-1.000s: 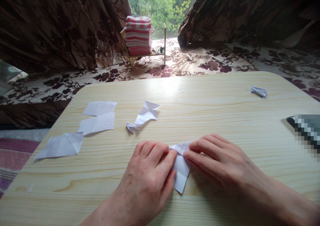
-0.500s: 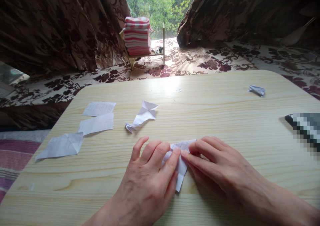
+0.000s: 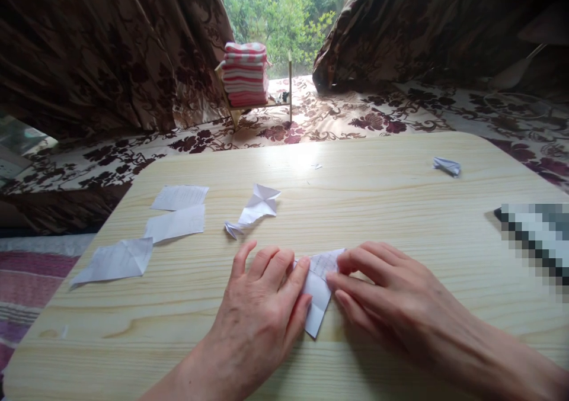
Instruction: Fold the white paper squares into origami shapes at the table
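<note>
Between my hands, a small piece of white paper (image 3: 317, 306) lies on the table, with its top edge folded over into a flap that shows faint printing. My left hand (image 3: 258, 306) presses on the paper's left side with thumb and index finger, its other fingers bent. At the right end of the flap, my right hand (image 3: 391, 294) has thumb and fingers closed on the edge. Part of the paper is hidden under the left fingers. Just beyond the left hand lies a creased paper piece (image 3: 258, 204) with a small twisted end.
Several loose paper pieces (image 3: 175, 223) lie at the left of the wooden table (image 3: 377, 199). A small folded paper (image 3: 447, 166) sits far right, near a blurred-out dark-edged object (image 3: 533, 235). Beyond the table, folded red-and-white cloths (image 3: 245, 75) are stacked on a small rack.
My left fingers have slid left along the fold, away from the right fingertips, and more of the paper shows between the hands. The view has shifted slightly.
</note>
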{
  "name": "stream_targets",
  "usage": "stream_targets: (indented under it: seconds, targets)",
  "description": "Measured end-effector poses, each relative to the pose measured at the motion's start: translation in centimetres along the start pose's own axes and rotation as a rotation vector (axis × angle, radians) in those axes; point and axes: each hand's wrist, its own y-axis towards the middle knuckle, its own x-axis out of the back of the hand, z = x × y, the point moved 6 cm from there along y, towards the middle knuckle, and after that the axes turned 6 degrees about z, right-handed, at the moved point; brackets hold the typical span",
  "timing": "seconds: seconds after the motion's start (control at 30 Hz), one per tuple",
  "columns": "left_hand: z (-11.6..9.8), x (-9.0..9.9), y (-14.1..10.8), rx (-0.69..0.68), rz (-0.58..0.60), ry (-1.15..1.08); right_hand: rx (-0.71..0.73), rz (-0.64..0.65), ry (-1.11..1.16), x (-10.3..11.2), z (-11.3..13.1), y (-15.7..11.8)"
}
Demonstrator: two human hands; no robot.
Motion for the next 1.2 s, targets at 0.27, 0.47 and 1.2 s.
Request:
stream_targets:
  seconds: [0.27,0.47,1.2]
  targets:
    - [-0.2,-0.2,-0.1,0.009,-0.028,0.024,-0.005,0.054,-0.268,-1.5,1.0,0.9]
    - [-0.1,-0.3,0.0,0.007,-0.023,0.032,-0.1,0.072,-0.374,-1.4,0.3,-0.5]
    - [-1.0,1.2,-0.3,0.063,-0.027,0.035,-0.051,0.113,-0.283,-0.7,-0.3,-1.6]
